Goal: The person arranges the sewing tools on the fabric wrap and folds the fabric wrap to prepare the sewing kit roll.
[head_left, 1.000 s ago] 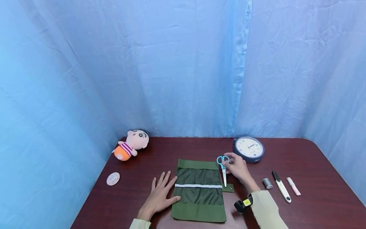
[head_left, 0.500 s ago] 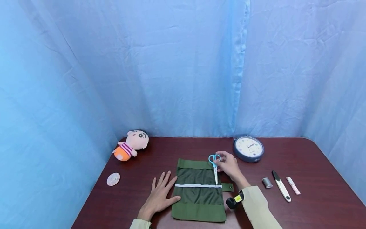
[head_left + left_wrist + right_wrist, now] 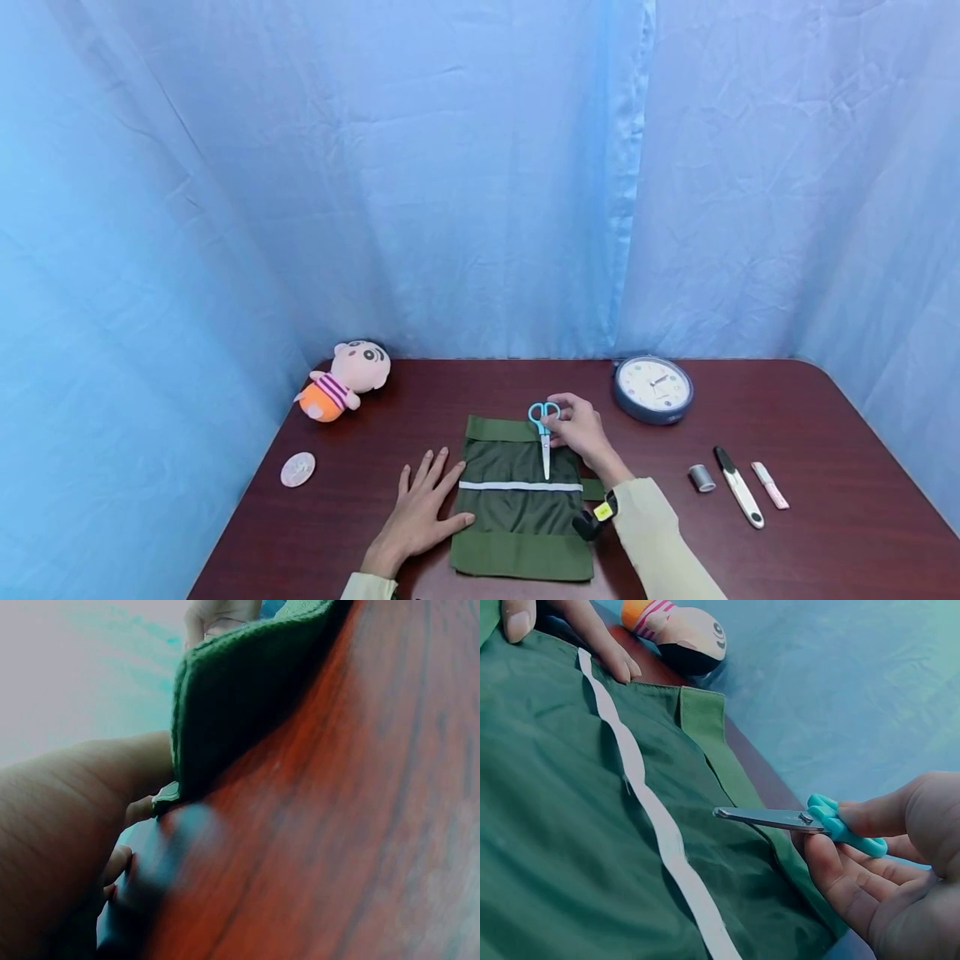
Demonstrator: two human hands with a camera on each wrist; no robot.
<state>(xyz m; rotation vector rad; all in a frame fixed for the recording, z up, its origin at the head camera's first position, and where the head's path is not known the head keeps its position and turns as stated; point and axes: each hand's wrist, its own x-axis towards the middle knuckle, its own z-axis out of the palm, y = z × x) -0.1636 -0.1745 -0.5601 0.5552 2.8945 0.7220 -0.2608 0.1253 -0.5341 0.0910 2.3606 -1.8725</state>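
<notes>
My right hand [image 3: 581, 432] pinches a pair of scissors [image 3: 543, 429] by the turquoise handles, between thumb and fingers. Their closed blades point toward me, above the upper half of a green fabric pouch [image 3: 517, 554]. In the right wrist view the scissors' tip [image 3: 724, 813] hovers near a white elastic band [image 3: 649, 799] that runs across the pouch in loose loops. The left hand [image 3: 420, 508] lies with fingers spread at the pouch's left edge, thumb and fingertips touching it. Up close in the left wrist view, the pouch's edge [image 3: 240, 690] lifts off the table.
A thread spool [image 3: 702, 478], a black-and-white cutter-like tool [image 3: 738, 487] and a small pink-and-white item [image 3: 770, 486] lie on the right. Behind stands a round clock [image 3: 654, 389]. A plush doll [image 3: 345, 379] and a pale round disc [image 3: 297, 469] are on the left.
My right hand has carried the scissors leftward, from beside the pouch's right edge to over its upper middle. The left hand has stayed in place.
</notes>
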